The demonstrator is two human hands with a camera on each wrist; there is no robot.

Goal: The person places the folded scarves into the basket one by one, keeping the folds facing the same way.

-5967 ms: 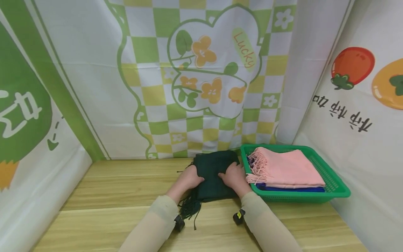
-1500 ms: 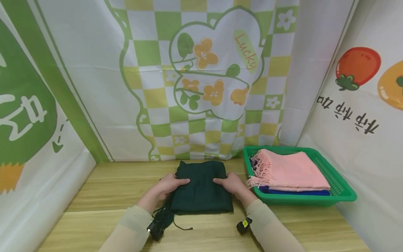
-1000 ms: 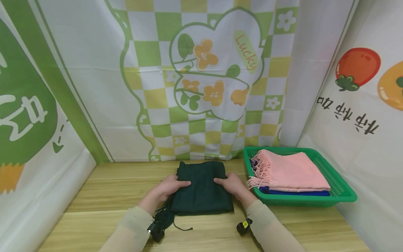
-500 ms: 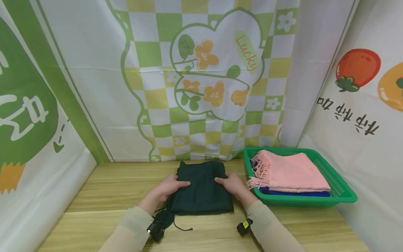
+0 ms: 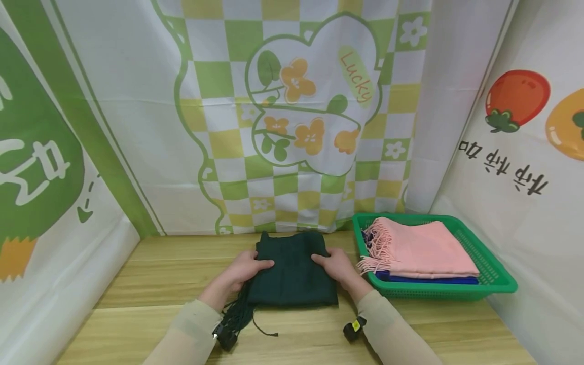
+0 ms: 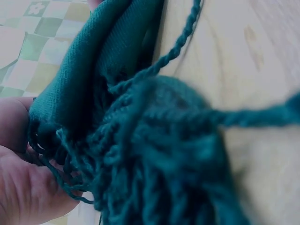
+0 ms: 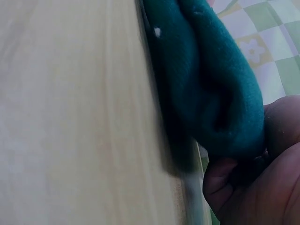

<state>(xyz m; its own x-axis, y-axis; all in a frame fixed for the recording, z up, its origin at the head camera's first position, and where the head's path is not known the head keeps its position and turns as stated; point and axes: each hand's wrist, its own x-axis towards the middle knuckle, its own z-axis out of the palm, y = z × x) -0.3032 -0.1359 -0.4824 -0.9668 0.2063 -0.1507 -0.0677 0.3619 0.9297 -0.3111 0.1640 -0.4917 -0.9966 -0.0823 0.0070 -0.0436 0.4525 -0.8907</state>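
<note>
A folded dark green scarf (image 5: 292,274) lies between both hands over the wooden table, its long fringe (image 5: 237,309) hanging out at the left front. My left hand (image 5: 246,268) grips the left side, thumb on top; in the left wrist view the twisted fringe (image 6: 159,159) fills the middle and hides most of the fingers. On the opposite side, my right hand (image 5: 335,264) holds the folded edge, its thumb also on top. The right wrist view shows the rounded fold (image 7: 220,103) between thumb and curled fingers (image 7: 219,182).
To the right stands a green plastic basket (image 5: 499,285). Inside it a folded pink scarf (image 5: 431,248) with fringe lies on a dark blue folded cloth (image 5: 429,279). Printed curtains enclose the wooden table (image 5: 150,284) at the back and sides.
Since six seconds ago, both hands have brought the green scarf left and nearer, away from the basket. In the last half second its front edge has risen slightly in view; the grip is unchanged.
</note>
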